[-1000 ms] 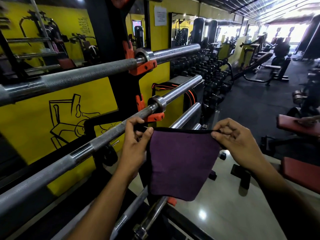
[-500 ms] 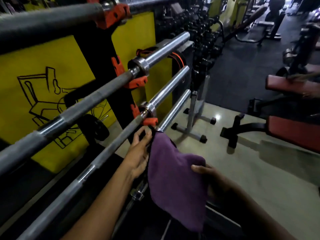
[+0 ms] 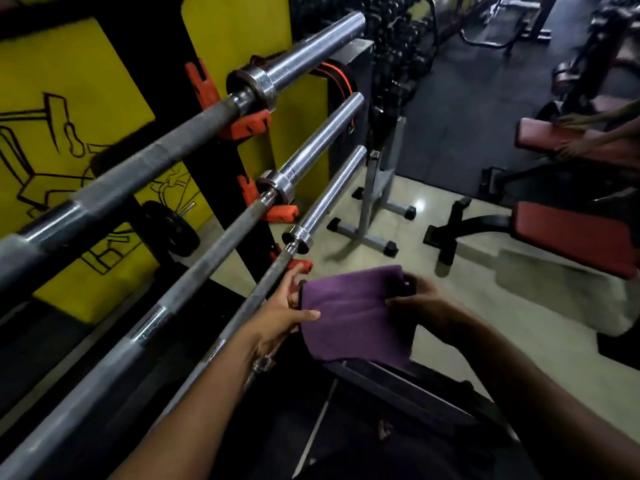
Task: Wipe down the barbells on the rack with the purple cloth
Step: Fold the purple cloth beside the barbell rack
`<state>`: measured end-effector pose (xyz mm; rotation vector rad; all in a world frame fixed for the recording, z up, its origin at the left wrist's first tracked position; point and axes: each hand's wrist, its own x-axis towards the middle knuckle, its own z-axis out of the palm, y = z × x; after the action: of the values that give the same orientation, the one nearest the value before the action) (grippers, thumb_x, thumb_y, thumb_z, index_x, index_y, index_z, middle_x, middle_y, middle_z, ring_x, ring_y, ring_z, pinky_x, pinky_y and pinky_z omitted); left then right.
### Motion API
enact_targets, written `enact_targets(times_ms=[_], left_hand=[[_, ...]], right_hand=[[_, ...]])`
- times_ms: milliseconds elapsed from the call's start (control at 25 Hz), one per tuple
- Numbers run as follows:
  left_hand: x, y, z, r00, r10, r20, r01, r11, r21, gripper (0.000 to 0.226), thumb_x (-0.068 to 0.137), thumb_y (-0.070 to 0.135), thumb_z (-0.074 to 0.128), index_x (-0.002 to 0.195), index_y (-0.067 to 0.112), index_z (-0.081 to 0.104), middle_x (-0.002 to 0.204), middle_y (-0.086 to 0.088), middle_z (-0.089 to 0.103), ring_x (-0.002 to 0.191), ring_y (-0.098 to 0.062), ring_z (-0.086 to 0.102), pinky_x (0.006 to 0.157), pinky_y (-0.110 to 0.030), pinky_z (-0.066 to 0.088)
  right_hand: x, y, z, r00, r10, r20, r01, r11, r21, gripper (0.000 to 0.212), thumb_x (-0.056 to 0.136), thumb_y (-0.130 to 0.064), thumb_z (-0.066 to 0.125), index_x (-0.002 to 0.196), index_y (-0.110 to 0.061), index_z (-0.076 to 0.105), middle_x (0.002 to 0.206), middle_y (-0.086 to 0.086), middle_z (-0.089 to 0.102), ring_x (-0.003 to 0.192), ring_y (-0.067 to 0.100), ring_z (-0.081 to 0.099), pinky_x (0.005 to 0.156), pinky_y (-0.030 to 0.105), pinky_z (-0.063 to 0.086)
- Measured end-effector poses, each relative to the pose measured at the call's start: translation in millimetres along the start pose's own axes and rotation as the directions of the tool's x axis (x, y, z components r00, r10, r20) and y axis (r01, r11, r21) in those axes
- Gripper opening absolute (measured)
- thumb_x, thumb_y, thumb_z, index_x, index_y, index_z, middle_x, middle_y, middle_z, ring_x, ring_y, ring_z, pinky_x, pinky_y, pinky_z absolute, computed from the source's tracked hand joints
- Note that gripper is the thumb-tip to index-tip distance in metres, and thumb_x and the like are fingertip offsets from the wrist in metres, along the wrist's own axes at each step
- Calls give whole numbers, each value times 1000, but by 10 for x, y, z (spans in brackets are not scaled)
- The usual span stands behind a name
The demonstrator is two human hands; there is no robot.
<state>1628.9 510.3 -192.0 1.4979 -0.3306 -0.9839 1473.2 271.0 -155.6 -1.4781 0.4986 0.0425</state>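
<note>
Three steel barbells lie on orange hooks of a black rack: a top barbell (image 3: pixel 145 164), a middle barbell (image 3: pixel 211 251) and a lowest barbell (image 3: pixel 266 282). The purple cloth (image 3: pixel 356 313) is folded and held between both hands just right of the lowest barbell. My left hand (image 3: pixel 284 313) pinches the cloth's left edge, thumb on top, beside the bar's shaft. My right hand (image 3: pixel 419 303) grips the cloth's right edge, fingers curled over its upper corner. The cloth hangs free and is not on any bar.
A yellow wall (image 3: pixel 59 74) with a black drawing stands behind the rack. A grey stand (image 3: pixel 374 202) and red benches (image 3: pixel 575 237) sit on the pale floor to the right. Another person's hands (image 3: pixel 588 133) rest on a far bench. A dumbbell rack (image 3: pixel 398 46) stands at the back.
The view has tilted down to the lower bars. The cloth, first stretched flat between both hands, is now folded over, and both hands have dropped beside the lowest barbell.
</note>
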Motion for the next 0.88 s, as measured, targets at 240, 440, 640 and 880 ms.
enact_targets(times_ms=[240, 440, 640, 880], left_hand=[[-135, 1096, 40, 852, 485, -200, -491, 871, 18, 70, 84, -16, 61, 143, 19, 48, 117, -1, 73, 112, -16, 67, 93, -34, 53], [-206, 1237, 19, 799, 583, -147, -493, 775, 395, 30, 89, -11, 61, 105, 12, 70, 108, -4, 73, 103, -22, 70, 89, -39, 57], [-279, 1481, -201, 852, 516, 83, -486, 723, 492, 20, 93, 11, 69, 112, 17, 65, 106, -2, 70, 103, -23, 67, 89, -41, 56], [-425, 1704, -208, 856, 501, 132, -503, 745, 438, 19, 96, 11, 61, 114, 17, 65, 114, 0, 68, 116, -16, 63, 97, -31, 51]], right_hand=[[-73, -822, -25, 792, -610, 21, 605, 790, 104, 19, 73, 1, 76, 91, -5, 74, 109, 19, 71, 103, 30, 68, 87, 41, 56], [70, -854, -113, 795, -601, -77, 560, 777, -288, 28, 85, 7, 72, 110, -5, 68, 107, 13, 74, 95, 34, 72, 78, 66, 55], [18, -1179, -329, 840, -536, 83, 477, 658, -582, 24, 88, 0, 71, 92, -24, 72, 92, -11, 74, 82, 9, 72, 72, 26, 59], [-51, -1348, -304, 791, -610, -40, 527, 713, -463, 17, 90, 2, 68, 88, -14, 72, 98, -1, 76, 94, 12, 72, 83, 24, 58]])
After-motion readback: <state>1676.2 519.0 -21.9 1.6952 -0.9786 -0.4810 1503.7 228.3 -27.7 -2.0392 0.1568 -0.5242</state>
